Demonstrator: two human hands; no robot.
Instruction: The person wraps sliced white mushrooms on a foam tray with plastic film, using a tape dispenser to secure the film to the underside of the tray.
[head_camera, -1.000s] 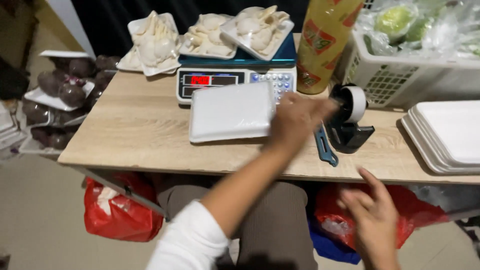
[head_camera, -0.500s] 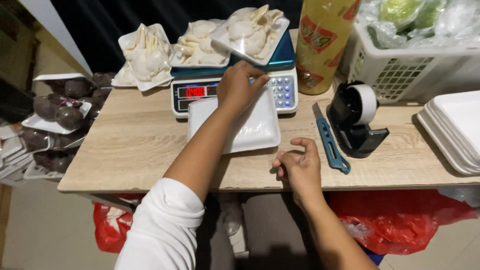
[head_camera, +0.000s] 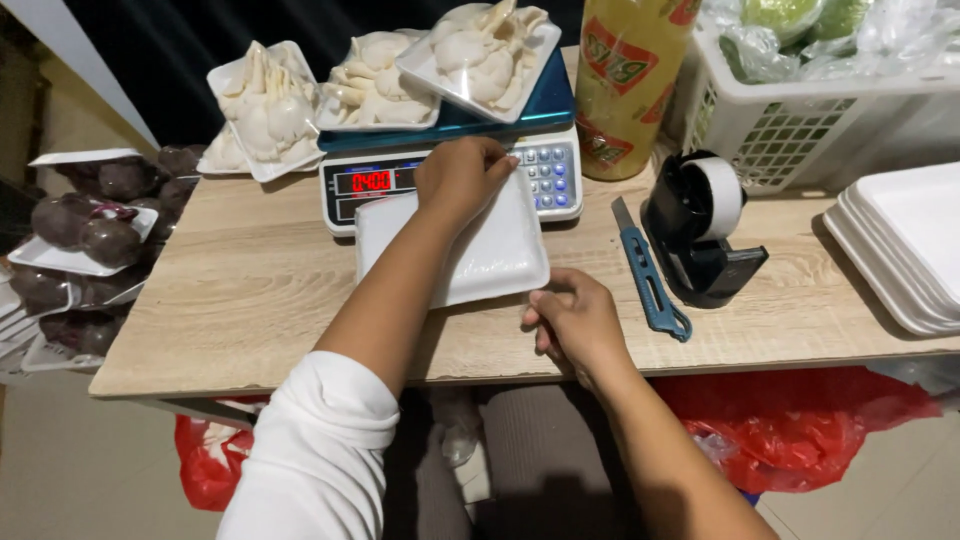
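One white foam tray lies flat on the wooden table, its far edge just in front of the digital scale. The left hand rests palm-down on the tray's far edge, fingers curled over it and reaching the scale's front panel; it presses rather than grips. The right hand sits at the tray's near right corner, fingers bent and closed loosely, thumb touching the rim. On the scale's blue platform stand trays of pale mushrooms, with another such tray just left of it. To the right of the foam tray lie a blue utility knife and a black tape dispenser; beyond them are a stack of empty foam trays and a white basket.
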